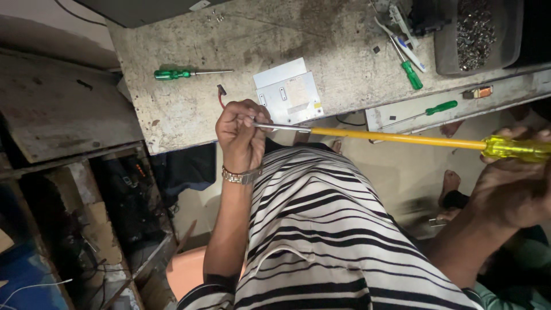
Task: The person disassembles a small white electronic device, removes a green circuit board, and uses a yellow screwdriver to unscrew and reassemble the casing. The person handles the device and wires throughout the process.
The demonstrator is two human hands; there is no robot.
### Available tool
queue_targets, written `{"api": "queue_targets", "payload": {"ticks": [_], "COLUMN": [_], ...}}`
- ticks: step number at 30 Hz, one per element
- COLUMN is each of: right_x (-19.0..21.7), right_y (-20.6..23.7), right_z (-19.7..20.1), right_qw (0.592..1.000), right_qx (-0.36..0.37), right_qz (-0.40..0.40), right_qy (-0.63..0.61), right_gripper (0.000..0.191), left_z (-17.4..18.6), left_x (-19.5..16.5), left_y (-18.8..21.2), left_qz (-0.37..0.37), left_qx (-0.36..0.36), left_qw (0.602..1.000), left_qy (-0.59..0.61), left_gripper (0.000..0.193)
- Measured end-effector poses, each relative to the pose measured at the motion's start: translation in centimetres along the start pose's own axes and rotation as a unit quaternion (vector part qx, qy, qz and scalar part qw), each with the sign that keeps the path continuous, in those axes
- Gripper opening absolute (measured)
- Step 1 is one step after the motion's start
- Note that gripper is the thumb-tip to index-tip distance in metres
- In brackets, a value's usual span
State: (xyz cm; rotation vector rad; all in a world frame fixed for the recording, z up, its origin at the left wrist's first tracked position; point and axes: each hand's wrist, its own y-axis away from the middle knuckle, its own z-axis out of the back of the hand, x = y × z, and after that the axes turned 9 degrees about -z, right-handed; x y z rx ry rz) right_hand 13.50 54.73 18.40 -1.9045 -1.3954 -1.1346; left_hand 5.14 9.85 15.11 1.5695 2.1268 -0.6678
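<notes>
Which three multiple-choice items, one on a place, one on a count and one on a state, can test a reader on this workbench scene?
1. Where does the grey metal plate lie?
A. on the workbench
B. on the floor
C. in the tray

2. How many green-handled screwdrivers show?
A. one
B. three
C. five

3. How is the long yellow screwdriver held?
A. lying free
B. by one hand
C. by both hands

Answers:
1 A, it rests on the bench top.
2 B, one at left, two at right.
3 C, the left hand grips the tip end, the right hand the handle.
</notes>
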Motion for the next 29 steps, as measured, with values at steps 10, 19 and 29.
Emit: {"api": "queue_targets", "payload": {"ticks": [10, 19, 29], "right_x": [0.1, 1.2, 2.5], "right_y": [-0.1, 0.4, -1.0], "right_z": [-0.8, -4.4, -13.1], "right_qw": [0.999, 0.984, 0.979], "right_qx": [-0.008, -0.015, -0.011], "right_qz": [0.02, 0.087, 0.06], "right_qy": [0.024, 0.156, 0.193], "right_gripper": [0.03, 0.027, 0.021], "left_z": [0.0, 0.3, 0.9], "left_x": [0.5, 1.4, 2.0], "left_y": [-0.5, -0.6, -0.1], "left_qz": [0.021, -0.033, -0.017], "left_qx": [0.002, 0.009, -0.035], "left_qw": [0.999, 0.995, 0.999], "left_qy": [0.03, -0.091, -0.028], "left_gripper": [0.012, 0.007, 0.04]}}
